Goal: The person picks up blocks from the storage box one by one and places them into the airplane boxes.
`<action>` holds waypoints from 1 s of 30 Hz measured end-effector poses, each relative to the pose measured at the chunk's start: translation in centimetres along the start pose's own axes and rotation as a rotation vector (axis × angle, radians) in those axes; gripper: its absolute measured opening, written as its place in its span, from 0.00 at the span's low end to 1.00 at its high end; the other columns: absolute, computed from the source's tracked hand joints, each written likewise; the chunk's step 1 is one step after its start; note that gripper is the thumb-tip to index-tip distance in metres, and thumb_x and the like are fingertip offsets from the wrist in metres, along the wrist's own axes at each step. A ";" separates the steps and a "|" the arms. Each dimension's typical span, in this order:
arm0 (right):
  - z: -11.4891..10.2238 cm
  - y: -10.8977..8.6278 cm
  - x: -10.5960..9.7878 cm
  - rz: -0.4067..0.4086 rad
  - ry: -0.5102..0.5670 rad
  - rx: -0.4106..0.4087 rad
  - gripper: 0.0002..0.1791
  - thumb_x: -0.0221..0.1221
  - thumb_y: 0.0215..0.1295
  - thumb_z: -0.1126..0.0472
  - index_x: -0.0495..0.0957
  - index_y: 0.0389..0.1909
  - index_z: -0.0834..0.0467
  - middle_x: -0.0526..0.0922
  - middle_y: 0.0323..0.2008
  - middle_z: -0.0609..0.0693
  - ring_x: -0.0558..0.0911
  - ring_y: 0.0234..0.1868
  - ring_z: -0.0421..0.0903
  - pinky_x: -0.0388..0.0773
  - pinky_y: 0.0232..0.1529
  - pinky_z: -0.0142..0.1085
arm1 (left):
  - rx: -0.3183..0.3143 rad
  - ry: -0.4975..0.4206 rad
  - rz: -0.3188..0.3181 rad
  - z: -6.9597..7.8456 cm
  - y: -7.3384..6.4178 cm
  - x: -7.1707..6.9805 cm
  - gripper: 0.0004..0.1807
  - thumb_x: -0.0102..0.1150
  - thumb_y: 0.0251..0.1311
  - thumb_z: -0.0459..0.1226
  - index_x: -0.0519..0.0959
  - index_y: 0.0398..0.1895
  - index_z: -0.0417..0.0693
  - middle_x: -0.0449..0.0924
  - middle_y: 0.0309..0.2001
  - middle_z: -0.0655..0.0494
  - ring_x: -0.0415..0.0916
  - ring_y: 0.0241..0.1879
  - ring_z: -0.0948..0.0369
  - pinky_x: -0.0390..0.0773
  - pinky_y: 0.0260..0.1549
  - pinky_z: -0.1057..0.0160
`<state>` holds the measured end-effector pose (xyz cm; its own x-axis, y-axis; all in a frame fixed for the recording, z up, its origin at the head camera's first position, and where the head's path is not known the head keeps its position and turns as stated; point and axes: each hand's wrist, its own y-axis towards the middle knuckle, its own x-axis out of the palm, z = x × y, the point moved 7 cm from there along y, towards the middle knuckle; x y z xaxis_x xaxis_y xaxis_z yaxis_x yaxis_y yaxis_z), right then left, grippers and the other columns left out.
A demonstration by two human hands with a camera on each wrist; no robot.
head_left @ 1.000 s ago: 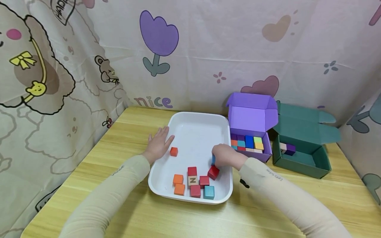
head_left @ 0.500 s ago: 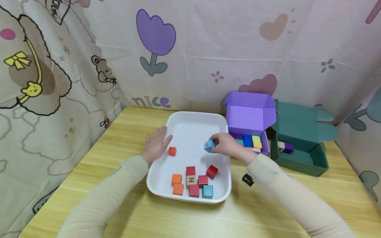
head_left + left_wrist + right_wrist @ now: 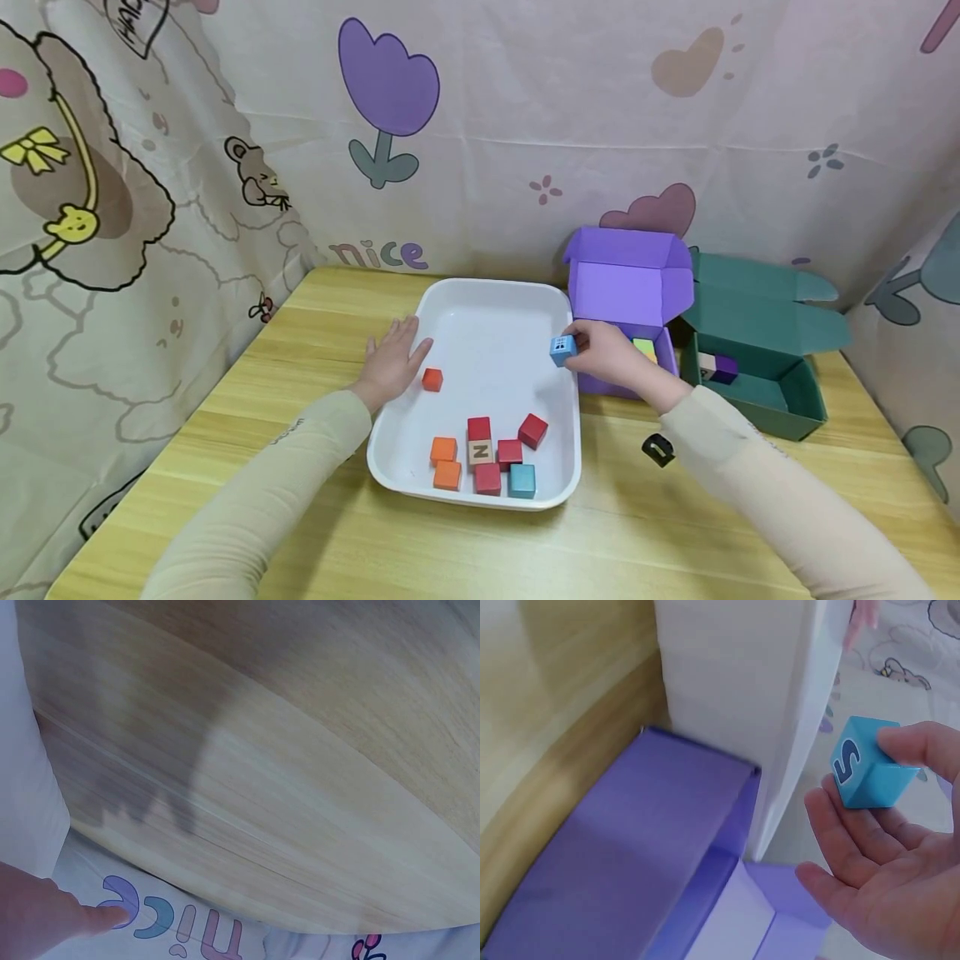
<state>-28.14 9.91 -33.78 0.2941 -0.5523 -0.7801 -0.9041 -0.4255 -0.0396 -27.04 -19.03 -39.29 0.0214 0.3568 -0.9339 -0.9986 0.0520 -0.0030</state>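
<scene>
A light-blue letter block point(image 3: 868, 769) is pinched between the thumb and fingers of my right hand point(image 3: 602, 353), above the right rim of the white tray point(image 3: 495, 333), beside the purple box point(image 3: 630, 287). In the right wrist view one face carries a dark S-like mark. My left hand point(image 3: 392, 362) lies with straight fingers on the tray's left rim. Near it in the tray sits a small orange-red block point(image 3: 432, 380). Toward the tray's front lie red blocks point(image 3: 532, 431), orange blocks point(image 3: 443, 451), a wooden block marked N point(image 3: 481, 452) and a teal block point(image 3: 522, 481).
The purple box's lid is up; my right hand hides most of its blocks, though a lime-green block point(image 3: 644, 347) shows. Right of it stands an open green box point(image 3: 757, 412) holding a wooden block and a purple block point(image 3: 724, 369). A black clip-like object point(image 3: 658, 450) is by the right sleeve.
My right hand has lifted the light-blue block from the tray's right side and carried it up and rightward to the purple box. The left hand stays on the rim.
</scene>
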 end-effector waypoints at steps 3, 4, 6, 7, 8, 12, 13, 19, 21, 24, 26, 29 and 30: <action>0.6 -0.4 -0.9 0.008 0.007 0.001 0.20 0.59 0.52 0.65 0.73 0.47 0.68 0.79 0.41 0.62 0.78 0.41 0.52 0.79 0.38 0.37 | -0.002 0.002 -0.002 0.0 0.0 0.0 0.36 0.27 0.71 0.55 0.43 0.74 0.41 0.43 0.74 0.43 0.35 0.74 0.46 0.37 0.68 0.35; 0.7 -0.5 -1.2 0.010 0.011 0.002 0.20 0.58 0.52 0.65 0.73 0.47 0.68 0.79 0.41 0.62 0.78 0.41 0.52 0.78 0.37 0.37 | -0.002 0.002 -0.003 0.0 0.0 0.0 0.36 0.27 0.71 0.55 0.43 0.74 0.41 0.42 0.74 0.43 0.35 0.74 0.46 0.37 0.68 0.35; 1.1 -0.9 -1.8 0.015 0.008 0.005 0.19 0.58 0.53 0.65 0.73 0.47 0.68 0.79 0.41 0.62 0.77 0.41 0.52 0.78 0.37 0.36 | -0.002 0.003 -0.005 0.0 0.0 0.1 0.37 0.26 0.71 0.55 0.43 0.74 0.41 0.42 0.74 0.43 0.35 0.74 0.46 0.37 0.67 0.35; 1.3 -1.0 -2.0 0.018 0.000 0.006 0.19 0.58 0.53 0.65 0.73 0.47 0.68 0.79 0.41 0.61 0.77 0.40 0.52 0.77 0.37 0.36 | -0.001 0.003 -0.005 -0.1 0.1 0.1 0.37 0.26 0.71 0.55 0.43 0.74 0.41 0.42 0.75 0.44 0.35 0.74 0.46 0.37 0.68 0.35; 1.5 -1.2 -2.3 0.017 -0.005 0.008 0.19 0.58 0.53 0.65 0.72 0.47 0.68 0.78 0.40 0.61 0.76 0.40 0.52 0.77 0.37 0.36 | -0.002 0.002 -0.004 -0.1 0.1 0.1 0.37 0.26 0.71 0.55 0.43 0.74 0.42 0.42 0.75 0.44 0.35 0.74 0.46 0.37 0.68 0.35; 2.5 -1.8 -3.4 0.022 -0.038 0.035 0.19 0.57 0.54 0.64 0.72 0.48 0.66 0.78 0.41 0.61 0.76 0.40 0.52 0.75 0.38 0.37 | -0.001 -0.003 -0.003 -0.1 0.1 0.1 0.37 0.26 0.71 0.55 0.43 0.74 0.42 0.43 0.75 0.44 0.35 0.74 0.46 0.37 0.68 0.35; 2.8 -1.9 -3.7 0.023 -0.043 0.043 0.19 0.57 0.55 0.64 0.72 0.48 0.66 0.78 0.41 0.61 0.76 0.40 0.52 0.75 0.38 0.37 | 0.001 -0.002 -0.002 0.0 0.1 0.1 0.37 0.26 0.71 0.55 0.43 0.74 0.41 0.43 0.74 0.44 0.36 0.74 0.46 0.37 0.67 0.35; 4.3 -2.7 -5.1 0.022 -0.052 0.067 0.19 0.57 0.56 0.63 0.71 0.48 0.67 0.78 0.43 0.62 0.76 0.43 0.54 0.74 0.38 0.37 | 0.000 -0.002 0.000 0.0 0.0 0.1 0.37 0.26 0.71 0.55 0.44 0.74 0.42 0.43 0.74 0.44 0.36 0.74 0.46 0.37 0.67 0.35; 4.8 -3.0 -5.6 0.020 -0.054 0.070 0.19 0.58 0.57 0.62 0.71 0.48 0.67 0.78 0.43 0.63 0.77 0.43 0.54 0.75 0.37 0.37 | -0.002 -0.005 -0.001 0.0 0.0 0.1 0.37 0.27 0.71 0.55 0.43 0.74 0.42 0.43 0.75 0.44 0.36 0.74 0.46 0.37 0.68 0.35; 5.7 -3.4 -6.6 0.024 -0.050 0.074 0.19 0.59 0.58 0.61 0.71 0.47 0.67 0.78 0.43 0.63 0.77 0.43 0.54 0.75 0.37 0.37 | 0.001 -0.005 0.000 0.0 0.0 0.1 0.37 0.27 0.71 0.55 0.43 0.74 0.41 0.42 0.75 0.44 0.36 0.74 0.46 0.37 0.67 0.35; 6.4 -3.7 -7.3 0.032 -0.048 0.079 0.20 0.60 0.58 0.61 0.71 0.48 0.68 0.78 0.43 0.64 0.77 0.43 0.54 0.76 0.37 0.37 | 0.003 -0.004 0.001 0.0 0.0 0.1 0.37 0.27 0.71 0.55 0.43 0.74 0.41 0.42 0.75 0.44 0.36 0.74 0.46 0.37 0.67 0.35; 7.7 -4.3 -8.2 0.043 -0.053 0.109 0.22 0.60 0.58 0.60 0.70 0.49 0.69 0.77 0.44 0.65 0.77 0.43 0.54 0.76 0.37 0.36 | 0.007 0.002 0.007 0.0 0.1 0.1 0.37 0.27 0.71 0.55 0.44 0.74 0.41 0.43 0.74 0.44 0.36 0.74 0.45 0.37 0.67 0.35; 8.1 -4.5 -8.5 0.047 -0.058 0.123 0.23 0.61 0.58 0.60 0.70 0.50 0.69 0.77 0.44 0.65 0.77 0.43 0.54 0.76 0.37 0.36 | 0.007 0.003 0.009 0.0 0.1 0.1 0.36 0.27 0.71 0.55 0.44 0.74 0.41 0.43 0.74 0.44 0.36 0.74 0.45 0.37 0.67 0.35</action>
<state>-29.13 22.33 -32.01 0.2357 -0.5253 -0.8176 -0.9486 -0.3072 -0.0761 -27.11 -19.02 -39.39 0.0122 0.3548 -0.9349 -0.9984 0.0554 0.0080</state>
